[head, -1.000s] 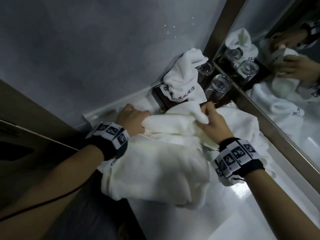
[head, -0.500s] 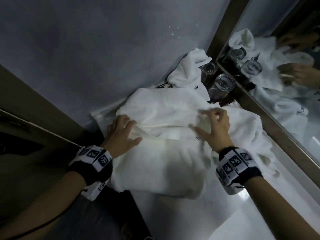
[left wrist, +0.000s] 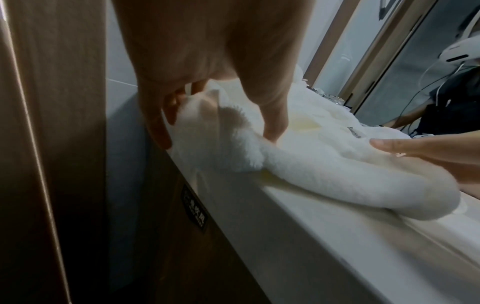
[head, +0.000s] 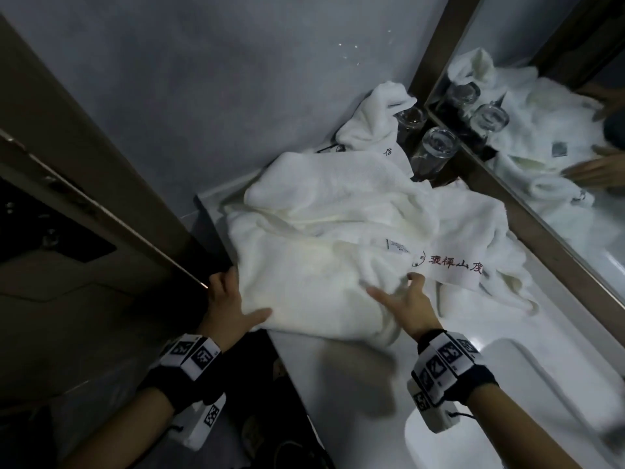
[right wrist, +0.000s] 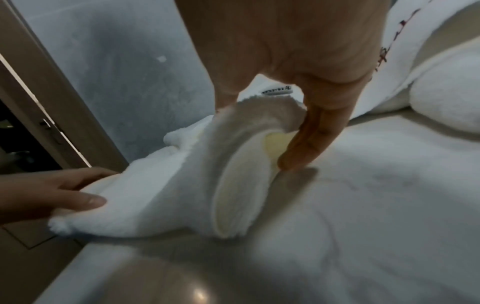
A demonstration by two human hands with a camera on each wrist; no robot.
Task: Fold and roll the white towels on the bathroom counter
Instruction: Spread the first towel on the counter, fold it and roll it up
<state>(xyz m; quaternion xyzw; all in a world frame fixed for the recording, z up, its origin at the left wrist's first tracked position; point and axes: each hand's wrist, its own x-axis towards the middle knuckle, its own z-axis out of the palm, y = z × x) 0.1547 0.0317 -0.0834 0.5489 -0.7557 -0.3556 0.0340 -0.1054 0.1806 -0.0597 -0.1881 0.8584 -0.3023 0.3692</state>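
A folded white towel (head: 304,275) lies on the white counter (head: 338,374), its near fold along the counter's front edge. My left hand (head: 236,299) holds the towel's near-left corner, thumb on top and fingers down the side. My right hand (head: 395,286) grips the near-right edge; in the right wrist view that edge (right wrist: 241,164) arches between thumb and fingers (right wrist: 309,142). A second white towel with red embroidered characters (head: 453,265) lies crumpled under and right of it. A third towel (head: 372,126) is heaped at the back corner.
Two upturned glasses (head: 436,147) stand at the back by the mirror (head: 558,130), which runs along the counter's right side. A sink basin (head: 527,401) opens at the near right. A wooden door (head: 84,204) stands close on the left, just past the counter's end.
A second ago both hands held a bunched fold near the glasses. They laid it flat away from me, then drew back to the towel's near edge and took hold of its two corners.
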